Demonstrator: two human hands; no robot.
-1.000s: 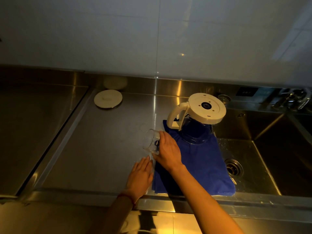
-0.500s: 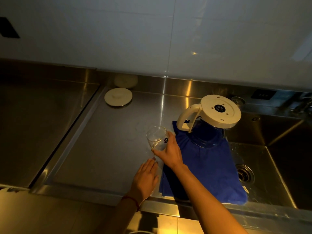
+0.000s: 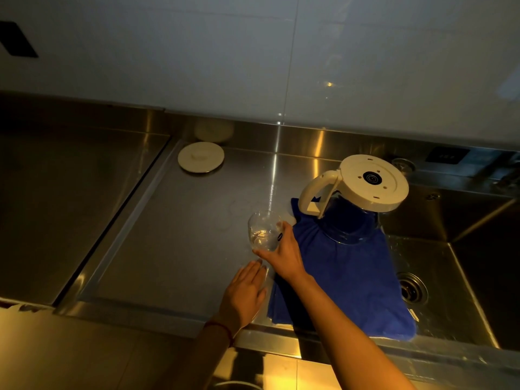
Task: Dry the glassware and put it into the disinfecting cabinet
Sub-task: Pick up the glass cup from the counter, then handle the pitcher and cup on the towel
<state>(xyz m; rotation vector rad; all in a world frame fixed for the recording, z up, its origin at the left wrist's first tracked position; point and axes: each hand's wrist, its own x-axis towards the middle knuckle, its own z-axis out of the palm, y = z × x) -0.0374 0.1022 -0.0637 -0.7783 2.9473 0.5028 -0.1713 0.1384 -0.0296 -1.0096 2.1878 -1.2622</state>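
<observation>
1. Right hand (image 3: 284,253) wrapped around the lower wall of a clear glass cup (image 3: 264,230), fingers closed on it; the cup is upright, mouth up, at the left edge of the blue towel (image 3: 346,282). Can't tell whether its base sits on the steel counter (image 3: 180,249) or is just lifted.
2. Left hand (image 3: 244,296) lies flat and spread on the counter, near the towel's corner, holding nothing.
3. An upturned glass kettle (image 3: 357,204) with a cream base and handle stands mouth-down on the towel's far end, beside the sink (image 3: 450,277). A round cream lid (image 3: 201,157) rests well apart, near the backsplash.
4. Handling, as judged: the cup looks thin-walled, light, rigid and breakable, probably slick if wet (glints inside may be droplets). Best held around the body, not pinched at the rim; steel counter is unforgiving to a drop.
5. The kettle would be heavier: take the handle, support the glass.
6. Disinfecting cabinet not in view.
</observation>
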